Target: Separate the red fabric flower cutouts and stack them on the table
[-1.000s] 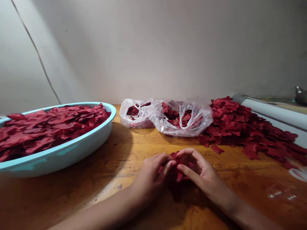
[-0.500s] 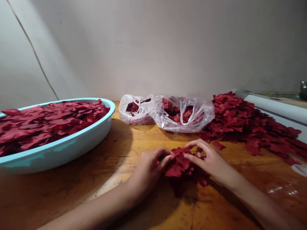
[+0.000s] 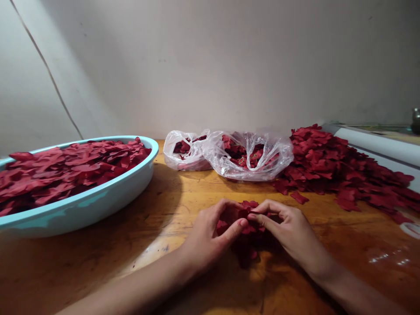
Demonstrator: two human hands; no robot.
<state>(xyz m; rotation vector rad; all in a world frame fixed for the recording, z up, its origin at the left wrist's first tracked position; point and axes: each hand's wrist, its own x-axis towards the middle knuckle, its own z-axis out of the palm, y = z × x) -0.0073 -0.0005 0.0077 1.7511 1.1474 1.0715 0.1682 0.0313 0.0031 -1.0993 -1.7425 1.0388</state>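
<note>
Dark red petal-shaped pieces (image 3: 250, 238), apparently cloth, are bunched between my two hands over the wooden table. My left hand (image 3: 211, 234) curls round the left side of the bunch, its thumb in front and its fingers behind, partly hidden. On the other side, my right hand (image 3: 285, 227) pinches the edge of a red piece between thumb and forefinger. Both sets of fingertips nearly meet at the top of the bunch. Shadow hides the lower pieces.
A light blue basin (image 3: 108, 199) heaped with red petals stands at left. Two clear plastic bags (image 3: 187, 164) (image 3: 249, 175) holding red pieces sit at the back. A pile of red petal pieces (image 3: 331, 170) spreads at right, near a white ring (image 3: 410, 229).
My right hand drew away to the right, then came back to the bunch and pinched a piece. My left thumb has spread from its fingers. The view shifted slightly.
</note>
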